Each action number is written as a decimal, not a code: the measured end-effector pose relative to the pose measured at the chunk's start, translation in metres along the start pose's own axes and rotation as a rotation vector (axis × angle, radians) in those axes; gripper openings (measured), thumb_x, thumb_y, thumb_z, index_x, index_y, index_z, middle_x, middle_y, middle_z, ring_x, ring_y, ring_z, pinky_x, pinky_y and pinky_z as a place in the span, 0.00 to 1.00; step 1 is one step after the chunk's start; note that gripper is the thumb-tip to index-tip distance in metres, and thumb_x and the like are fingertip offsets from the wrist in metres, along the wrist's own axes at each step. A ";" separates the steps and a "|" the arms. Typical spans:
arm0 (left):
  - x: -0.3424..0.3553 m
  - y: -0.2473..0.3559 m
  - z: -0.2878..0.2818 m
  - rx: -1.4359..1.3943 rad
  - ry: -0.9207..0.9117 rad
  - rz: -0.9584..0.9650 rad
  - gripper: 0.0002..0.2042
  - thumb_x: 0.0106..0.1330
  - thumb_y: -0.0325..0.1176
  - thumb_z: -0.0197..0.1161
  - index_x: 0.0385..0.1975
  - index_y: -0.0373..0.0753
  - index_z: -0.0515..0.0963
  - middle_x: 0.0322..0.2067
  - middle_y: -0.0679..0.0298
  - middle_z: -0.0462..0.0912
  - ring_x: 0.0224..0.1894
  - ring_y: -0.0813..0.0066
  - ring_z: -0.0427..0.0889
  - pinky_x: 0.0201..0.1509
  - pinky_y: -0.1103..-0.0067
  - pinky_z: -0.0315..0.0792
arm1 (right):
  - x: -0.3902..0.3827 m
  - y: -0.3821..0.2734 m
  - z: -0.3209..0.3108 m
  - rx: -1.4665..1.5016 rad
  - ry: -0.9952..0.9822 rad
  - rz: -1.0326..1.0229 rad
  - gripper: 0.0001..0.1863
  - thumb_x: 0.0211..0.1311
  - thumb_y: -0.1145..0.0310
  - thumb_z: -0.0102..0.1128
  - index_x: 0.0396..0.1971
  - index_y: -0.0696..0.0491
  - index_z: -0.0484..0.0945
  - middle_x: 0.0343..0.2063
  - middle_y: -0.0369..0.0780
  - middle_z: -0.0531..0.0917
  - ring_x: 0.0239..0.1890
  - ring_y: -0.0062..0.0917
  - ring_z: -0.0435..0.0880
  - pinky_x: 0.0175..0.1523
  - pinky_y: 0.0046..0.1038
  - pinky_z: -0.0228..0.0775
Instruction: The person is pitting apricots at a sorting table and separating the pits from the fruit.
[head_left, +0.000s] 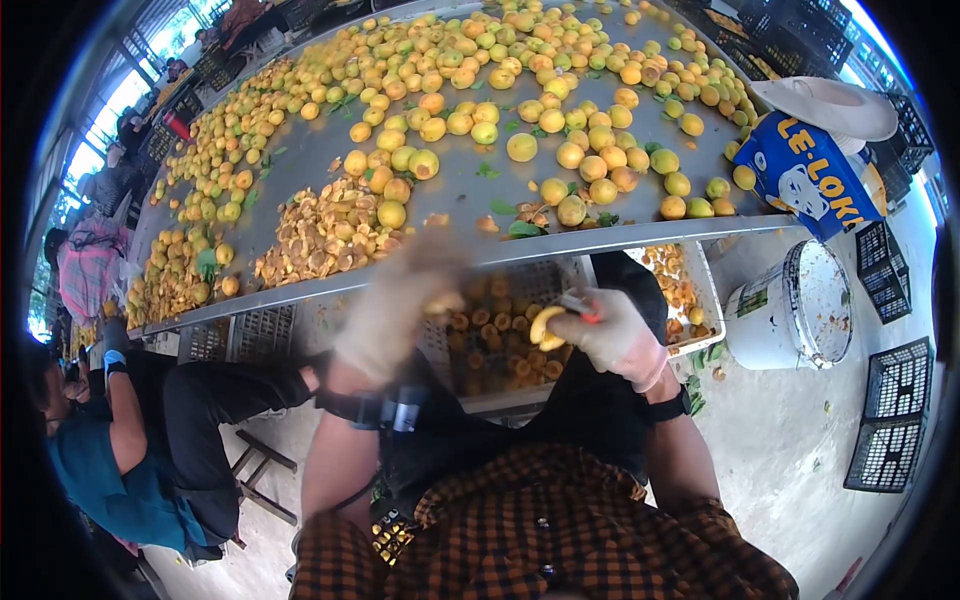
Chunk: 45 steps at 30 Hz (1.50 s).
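My right hand point(615, 335), in a pale glove, is closed over the crate. It holds a cut apricot point(545, 327), with flesh parted in curved pieces, and a small tool with a red part point(590, 311), whose kind I cannot make out. My gloved left hand point(405, 310) is smeared by motion beside the table edge, left of the right hand. Something yellowish shows at its fingertips; whether it is held is unclear. Below both hands, a crate point(492, 402) between my knees contains apricot halves point(515, 345) with dark hollows.
A metal table point(450, 195) carries many whole apricots point(470, 60) and a heap of brownish apricot pits or pieces point(330, 232). Right are a white tray point(710, 285), a white bucket point(790, 305), black crates point(888, 415), a blue bag point(805, 170) and a hat point(830, 105). A co-worker point(125, 440) sits left.
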<state>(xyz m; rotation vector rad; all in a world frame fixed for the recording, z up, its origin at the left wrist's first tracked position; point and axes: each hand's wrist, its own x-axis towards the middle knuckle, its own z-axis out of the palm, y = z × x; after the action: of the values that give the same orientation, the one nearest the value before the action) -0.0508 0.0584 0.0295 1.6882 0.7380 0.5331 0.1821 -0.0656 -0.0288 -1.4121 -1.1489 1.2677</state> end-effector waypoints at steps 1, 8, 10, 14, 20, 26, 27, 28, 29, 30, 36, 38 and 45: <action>0.006 0.001 -0.010 -0.083 0.221 -0.094 0.23 0.60 0.22 0.54 0.58 0.33 0.68 0.51 0.54 0.74 0.40 0.74 0.78 0.38 0.82 0.71 | -0.005 -0.008 0.002 -0.181 -0.007 -0.026 0.13 0.53 0.64 0.64 0.30 0.59 0.79 0.18 0.40 0.76 0.23 0.19 0.75 0.32 0.25 0.68; 0.070 0.007 -0.014 0.378 0.380 -0.245 0.23 0.55 0.32 0.58 0.53 0.36 0.73 0.40 0.55 0.81 0.40 0.70 0.81 0.43 0.78 0.73 | 0.000 0.029 0.002 -0.359 0.157 -0.082 0.16 0.52 0.62 0.66 0.36 0.58 0.78 0.20 0.44 0.77 0.24 0.29 0.77 0.34 0.27 0.70; 0.098 -0.001 0.000 0.416 0.261 -0.216 0.20 0.59 0.30 0.58 0.52 0.30 0.73 0.44 0.56 0.80 0.43 0.72 0.78 0.48 0.79 0.71 | 0.000 0.030 0.003 -0.020 0.264 -0.075 0.14 0.54 0.66 0.65 0.36 0.59 0.78 0.21 0.39 0.79 0.25 0.22 0.77 0.35 0.24 0.70; 0.163 0.000 0.033 0.450 0.085 -0.146 0.20 0.59 0.30 0.57 0.51 0.30 0.74 0.45 0.56 0.80 0.44 0.70 0.78 0.48 0.78 0.71 | -0.026 0.008 -0.013 0.365 0.280 0.244 0.10 0.58 0.71 0.62 0.38 0.60 0.79 0.23 0.31 0.77 0.25 0.11 0.71 0.30 0.16 0.64; 0.253 0.002 0.077 0.681 -0.014 -0.080 0.20 0.55 0.31 0.59 0.49 0.35 0.76 0.42 0.53 0.81 0.44 0.63 0.80 0.47 0.74 0.72 | -0.048 0.009 -0.032 0.596 0.336 0.259 0.10 0.59 0.74 0.59 0.40 0.60 0.78 0.19 0.31 0.76 0.13 0.12 0.69 0.18 0.17 0.58; 0.283 -0.002 0.100 1.189 -0.178 -0.059 0.22 0.53 0.29 0.60 0.52 0.42 0.75 0.41 0.51 0.81 0.46 0.53 0.80 0.47 0.67 0.73 | -0.047 -0.004 -0.046 0.573 0.409 0.253 0.10 0.58 0.75 0.60 0.40 0.60 0.78 0.18 0.32 0.75 0.12 0.11 0.68 0.16 0.16 0.57; 0.282 -0.001 0.100 1.154 -0.165 -0.075 0.22 0.52 0.32 0.63 0.50 0.38 0.75 0.38 0.52 0.82 0.43 0.54 0.81 0.46 0.68 0.73 | -0.047 -0.002 -0.047 0.574 0.405 0.248 0.10 0.58 0.75 0.60 0.40 0.60 0.78 0.18 0.32 0.75 0.12 0.11 0.68 0.16 0.16 0.57; 0.279 -0.003 0.096 1.157 -0.155 -0.076 0.22 0.52 0.32 0.63 0.50 0.38 0.75 0.38 0.52 0.82 0.43 0.54 0.81 0.46 0.68 0.73 | -0.046 -0.001 -0.047 0.553 0.405 0.246 0.10 0.58 0.76 0.60 0.40 0.60 0.78 0.19 0.31 0.75 0.12 0.11 0.68 0.17 0.16 0.57; 0.272 0.001 0.093 0.956 -0.095 -0.099 0.21 0.53 0.32 0.64 0.49 0.36 0.75 0.36 0.54 0.82 0.41 0.59 0.81 0.43 0.70 0.73 | -0.046 0.002 -0.047 0.535 0.413 0.250 0.10 0.58 0.76 0.59 0.40 0.60 0.78 0.19 0.31 0.75 0.12 0.11 0.68 0.17 0.16 0.57; 0.263 0.005 0.088 0.755 -0.032 -0.122 0.21 0.53 0.33 0.65 0.48 0.34 0.75 0.34 0.56 0.81 0.38 0.63 0.82 0.41 0.73 0.74 | -0.046 0.004 -0.046 0.535 0.411 0.250 0.10 0.58 0.76 0.59 0.40 0.60 0.78 0.19 0.31 0.75 0.12 0.11 0.68 0.17 0.16 0.57; 0.142 0.040 0.050 -0.477 -0.144 -0.168 0.23 0.67 0.38 0.58 0.58 0.34 0.67 0.46 0.61 0.76 0.40 0.76 0.78 0.42 0.81 0.72 | -0.043 0.020 -0.035 0.254 0.440 -0.004 0.20 0.57 0.75 0.62 0.50 0.60 0.71 0.30 0.35 0.79 0.30 0.17 0.78 0.38 0.18 0.71; 0.109 0.021 0.040 -0.643 -0.119 -0.122 0.23 0.66 0.39 0.58 0.58 0.34 0.67 0.47 0.60 0.76 0.41 0.75 0.78 0.41 0.81 0.72 | -0.040 0.003 -0.022 0.216 0.374 -0.027 0.20 0.60 0.72 0.60 0.51 0.60 0.70 0.35 0.38 0.79 0.38 0.20 0.77 0.48 0.20 0.69; 0.030 -0.007 0.045 -1.072 -0.123 0.025 0.27 0.64 0.40 0.62 0.60 0.36 0.64 0.53 0.54 0.74 0.43 0.72 0.80 0.41 0.79 0.73 | -0.035 -0.033 0.013 0.005 0.267 -0.195 0.18 0.65 0.66 0.55 0.50 0.60 0.70 0.27 0.41 0.77 0.28 0.22 0.75 0.38 0.23 0.70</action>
<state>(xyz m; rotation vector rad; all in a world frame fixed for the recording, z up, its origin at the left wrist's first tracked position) 0.0003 0.0502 0.0114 0.7135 0.2337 0.6693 0.1651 -0.0940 0.0083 -1.3815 -1.0695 0.9147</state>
